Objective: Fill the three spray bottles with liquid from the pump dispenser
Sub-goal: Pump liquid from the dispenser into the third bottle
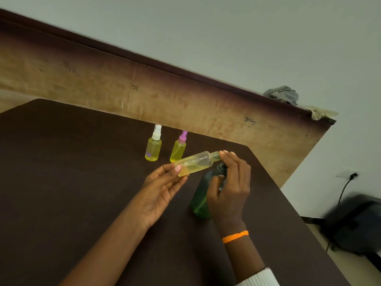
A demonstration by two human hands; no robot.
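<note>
Fingers (228, 159) of the right hand (228, 188) curl over the half-hidden pump dispenser (201, 200); left hand (162, 184) pinches uncapped bottle (195, 163).

— What are the bottles made of?
— The uncapped bottle (195, 163) is clear, glossy plastic; the pump dispenser (201, 200) is translucent green plastic.
— And the table (72, 172)?
— Dark and matt. The panel (103, 85) behind it is worn, scuffed wood.
</note>
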